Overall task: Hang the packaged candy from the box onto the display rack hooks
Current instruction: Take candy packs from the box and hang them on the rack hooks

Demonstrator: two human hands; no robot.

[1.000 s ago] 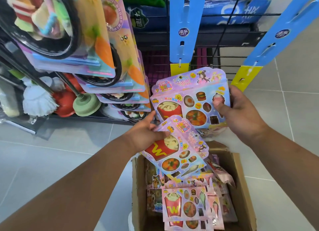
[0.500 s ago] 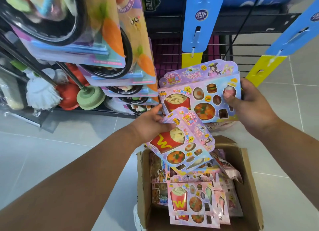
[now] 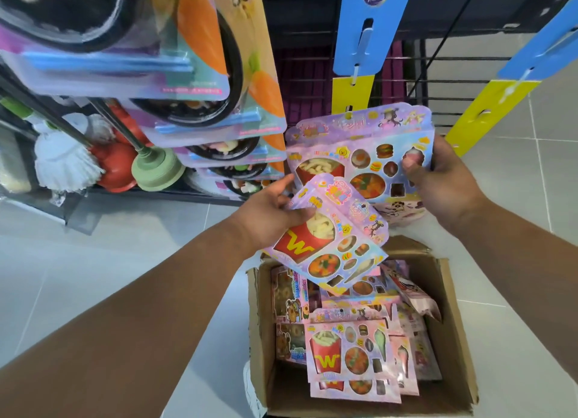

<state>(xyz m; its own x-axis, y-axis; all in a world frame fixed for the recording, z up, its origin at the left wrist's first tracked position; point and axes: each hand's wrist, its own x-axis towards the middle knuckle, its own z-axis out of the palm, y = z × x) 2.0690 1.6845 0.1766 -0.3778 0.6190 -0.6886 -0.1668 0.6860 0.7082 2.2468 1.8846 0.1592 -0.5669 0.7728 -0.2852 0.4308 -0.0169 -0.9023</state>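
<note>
My right hand [image 3: 444, 183] grips the right edge of a pastel candy pack [image 3: 350, 148], held upright just under the blue and yellow hanging strip [image 3: 359, 45]. My left hand [image 3: 272, 211] pinches the upper left corner of a second candy pack [image 3: 328, 242], tilted above the cardboard box [image 3: 259, 324]. Inside the box lie several more candy packs [image 3: 350, 355]. A third pack shows partly behind the one in my right hand.
Large carrot-print toy packs [image 3: 200, 83] hang on the rack at upper left. Mops [image 3: 62, 161] and a green plunger [image 3: 156, 170] lean at the left. A second blue and yellow strip [image 3: 500, 98] hangs at right before a black wire rack [image 3: 438, 86]. Grey tiled floor surrounds the box.
Both hands and their packs sit slightly higher and closer to the hanging strip in view. The view has tilted down, showing more of the box.
</note>
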